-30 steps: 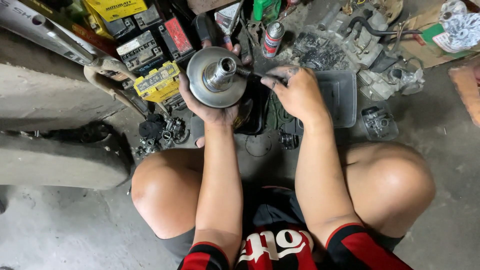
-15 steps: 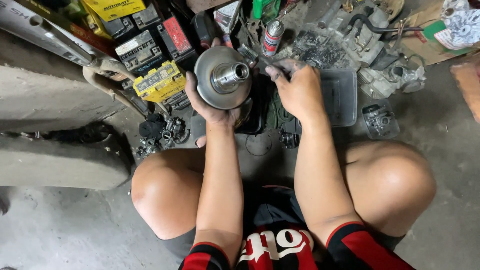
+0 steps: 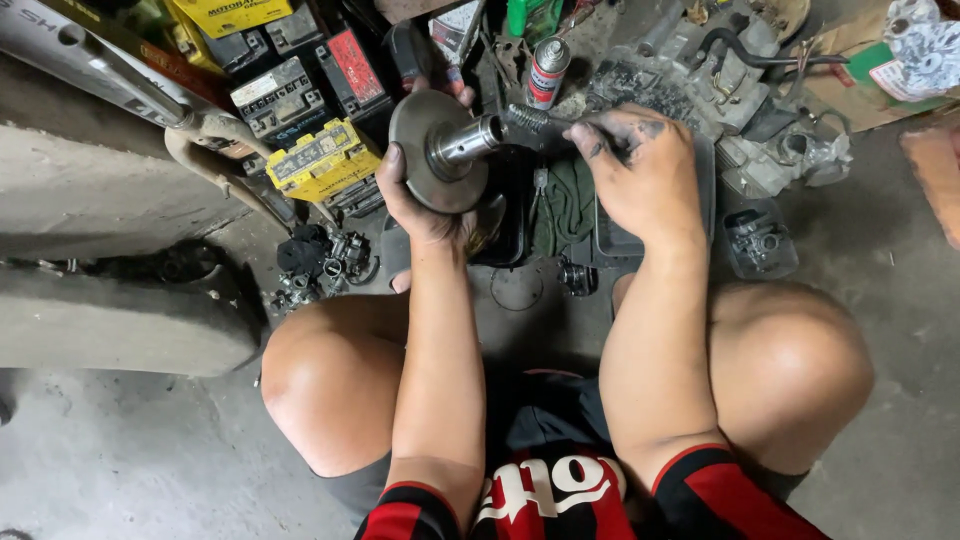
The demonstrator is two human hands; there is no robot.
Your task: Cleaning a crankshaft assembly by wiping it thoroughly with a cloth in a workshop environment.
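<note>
1. Head view, far left: grey concrete block (image 3: 110, 200) on the workshop floor, yellow battery (image 3: 320, 160) among darker ones just beyond it.
2. Left of centre: left hand (image 3: 425, 205) wrapped around the rim of a round metal disc (image 3: 420, 175), thumb on the left edge, fingertips showing past the top; disc held up above the floor clutter, its bright steel sleeve (image 3: 465, 145) pointing right.
3. Centre: small bottle-type wire brush (image 3: 530, 117) with its bristled tip at the sleeve's open mouth, touching or very nearly so; red-and-white spray can (image 3: 547, 72) standing just behind.
4. Right of centre: grease-blackened right hand (image 3: 640, 175) closed on the brush's thin stem, pinched between thumb and fingers, over a dark plastic tray (image 3: 700, 150).
5. Far right: small carburettor body (image 3: 760, 240) on the floor, near the knee.
6. Judged from this: scrubbing of the sleeve's bore in hand, barely entered. Going deeper calls for the brush in line with the bore and a steady left-hand grip.
</note>
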